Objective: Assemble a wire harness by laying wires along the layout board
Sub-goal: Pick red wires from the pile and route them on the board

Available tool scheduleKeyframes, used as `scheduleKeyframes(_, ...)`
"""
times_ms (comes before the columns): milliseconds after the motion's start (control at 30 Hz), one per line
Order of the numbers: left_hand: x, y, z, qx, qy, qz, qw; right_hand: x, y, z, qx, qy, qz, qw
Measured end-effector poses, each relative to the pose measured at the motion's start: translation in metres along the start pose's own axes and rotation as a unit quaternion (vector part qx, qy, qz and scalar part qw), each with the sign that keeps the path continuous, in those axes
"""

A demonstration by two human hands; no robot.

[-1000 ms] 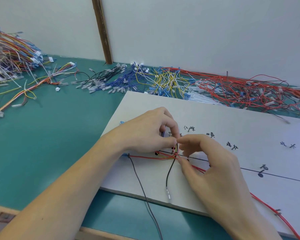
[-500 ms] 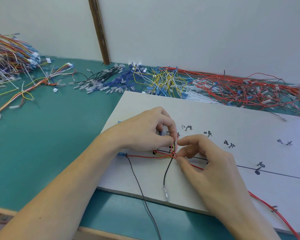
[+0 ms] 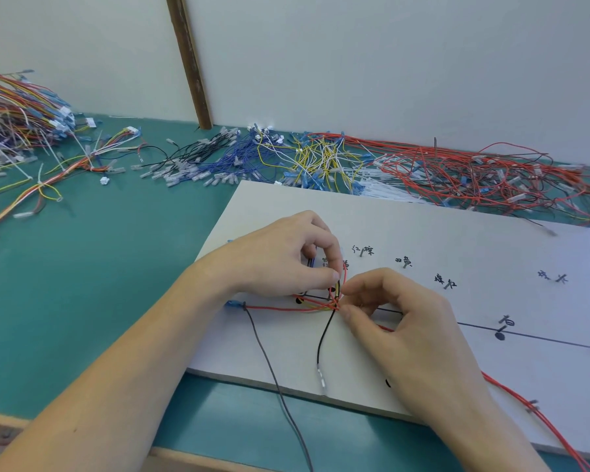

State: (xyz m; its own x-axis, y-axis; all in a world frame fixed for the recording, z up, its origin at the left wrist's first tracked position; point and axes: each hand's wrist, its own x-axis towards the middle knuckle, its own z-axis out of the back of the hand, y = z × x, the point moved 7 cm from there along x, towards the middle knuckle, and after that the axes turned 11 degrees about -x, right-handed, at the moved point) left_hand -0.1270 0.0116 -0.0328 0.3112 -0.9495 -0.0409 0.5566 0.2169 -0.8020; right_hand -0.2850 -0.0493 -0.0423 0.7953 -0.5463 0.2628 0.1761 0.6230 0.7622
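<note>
A white layout board (image 3: 406,233) with black lines, pins and handwritten labels lies on the green table. Near its left end my left hand (image 3: 280,260) pinches a small bundle of red, yellow and black wires (image 3: 336,296) at a pin. My right hand (image 3: 402,321) pinches the same wire crossing from the right. A red wire (image 3: 276,307) runs left along the board to a blue terminal (image 3: 233,304). A black wire (image 3: 322,338) hangs down from the crossing and ends in a clear terminal (image 3: 322,378). Another red wire (image 3: 539,415) trails off to the lower right.
Loose wire piles lie along the table's back: black (image 3: 188,158), blue (image 3: 242,155), yellow (image 3: 321,158) and red wires (image 3: 474,175). A mixed heap of harnesses (image 3: 17,124) fills the far left. A grey cable (image 3: 273,376) runs off the board's front edge.
Both hands stay at the same wire crossing. The fingers have shifted slightly around the bundle, and the red wire loops a little higher by my left fingertips.
</note>
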Motion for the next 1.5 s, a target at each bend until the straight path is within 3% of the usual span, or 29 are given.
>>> scheduleKeyframes(467, -0.002, -0.007, 0.008, 0.020, -0.042, -0.035, 0.998, -0.009, 0.017, -0.006, -0.243, -0.044, 0.098, 0.964)
scheduleKeyframes(667, -0.001, -0.013, -0.004, 0.032, -0.014, -0.085, 0.996, -0.015, 0.014, 0.006, -0.249, -0.047, 0.082, 0.964)
scheduleKeyframes(867, 0.001, -0.010, -0.006, 0.023, -0.010, -0.085, 0.996, -0.029, 0.000, 0.037, -0.206, -0.027, 0.035, 0.977)
scheduleKeyframes(1000, 0.001, -0.010, -0.007, 0.002, -0.011, -0.085, 0.996, -0.051, -0.017, 0.086, -0.188, -0.089, 0.014, 0.978)
scheduleKeyframes(1133, 0.001, -0.010, -0.004, -0.028, -0.031, -0.075, 0.996, -0.088, -0.072, 0.137, -0.171, -0.178, -0.092, 0.964)
scheduleKeyframes(1267, -0.001, -0.016, 0.000, -0.005, -0.070, -0.097, 0.993, -0.125, -0.103, 0.161, -0.201, -0.153, -0.173, 0.952)
scheduleKeyframes(1500, -0.007, -0.029, 0.009, 0.000, -0.124, -0.122, 0.985, -0.143, -0.072, 0.148, -0.214, -0.174, -0.120, 0.954)
